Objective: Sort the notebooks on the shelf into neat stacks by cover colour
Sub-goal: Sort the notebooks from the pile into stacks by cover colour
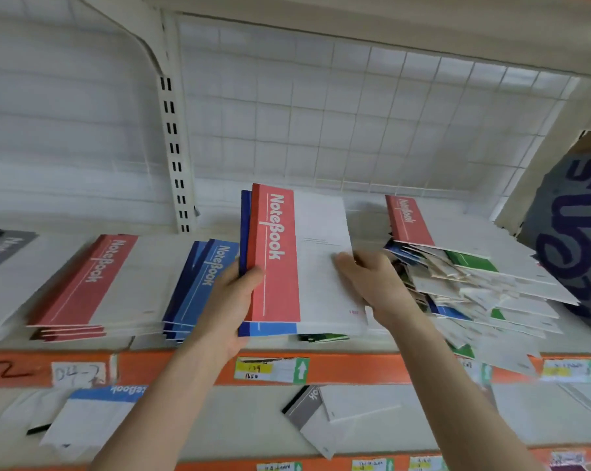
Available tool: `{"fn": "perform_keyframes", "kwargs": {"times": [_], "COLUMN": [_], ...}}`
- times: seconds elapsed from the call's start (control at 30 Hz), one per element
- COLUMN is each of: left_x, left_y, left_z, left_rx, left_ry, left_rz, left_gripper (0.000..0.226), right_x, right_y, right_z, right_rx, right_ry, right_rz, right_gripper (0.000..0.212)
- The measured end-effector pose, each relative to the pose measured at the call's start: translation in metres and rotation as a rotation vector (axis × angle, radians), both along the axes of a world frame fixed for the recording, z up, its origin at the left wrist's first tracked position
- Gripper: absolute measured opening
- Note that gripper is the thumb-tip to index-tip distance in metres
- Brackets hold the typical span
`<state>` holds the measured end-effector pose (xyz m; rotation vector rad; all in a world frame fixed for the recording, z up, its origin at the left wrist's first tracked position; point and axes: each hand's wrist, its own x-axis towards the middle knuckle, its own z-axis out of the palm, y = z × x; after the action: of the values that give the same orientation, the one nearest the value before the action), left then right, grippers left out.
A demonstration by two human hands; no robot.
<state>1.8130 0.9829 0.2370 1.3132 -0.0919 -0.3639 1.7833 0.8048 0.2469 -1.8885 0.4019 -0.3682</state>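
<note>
Loose notebooks lie nearest, on the lower shelf (219,430): a blue-banded notebook (100,402) toward its left end and a grey-banded notebook (307,406) near the middle, both askew. Above them runs the orange front edge (355,368) of the upper shelf, stuck with price labels.

Just behind that edge, at the middle of the upper shelf, both hands hold a bundle (317,300) tipped up toward the camera. The left hand (232,300) grips its spine side, thumb over the cover and fingers behind. The right hand (372,280) grips the opposite side, thumb on the white part of the cover. A red notebook (277,260) faces out, a blue notebook (266,329) shows under it, and a green notebook (324,337) peeks out lowest.

Left of the bundle a blue stack (202,277) and a red stack (90,283) lie squared near the front edge, with a grey stack (1,249) at the far left end. Right of it a mixed pile (474,283) sprawls, its corners overhanging the edge. A cardboard box (572,232) stands at the right end, with a wire grid (355,113) behind.

These look like thin soft-cover books: light singly, bendy, and probably smooth enough to slide over one another. The spine seems the stiffest place to pinch. The red one should peel off by its free edge while the other hand keeps the rest clamped, or the bundle may fan out.
</note>
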Motion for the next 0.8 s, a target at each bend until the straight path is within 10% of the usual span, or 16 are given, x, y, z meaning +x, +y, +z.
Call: {"fn": "perform_keyframes", "kwargs": {"times": [0.17,0.57,0.8], "left_x": [0.011,0.058,0.081], "left_y": [0.039,0.187,0.287], "left_z": [-0.004,-0.001,-0.006], "left_rx": [-0.003,0.04,0.059], "left_ry": [-0.109,-0.056,-0.02], "left_rz": [0.148,0.384,0.566], "left_gripper": [0.016,0.012,0.013], "right_x": [0.023,0.084,0.106], "right_y": [0.049,0.151,0.194], "right_z": [0.0,-0.003,-0.015], "right_rx": [-0.315,-0.195,-0.571], "right_ry": [0.102,0.111,0.318], "right_rz": [0.018,-0.044,0.03], "right_gripper": [0.036,0.026,0.04]}}
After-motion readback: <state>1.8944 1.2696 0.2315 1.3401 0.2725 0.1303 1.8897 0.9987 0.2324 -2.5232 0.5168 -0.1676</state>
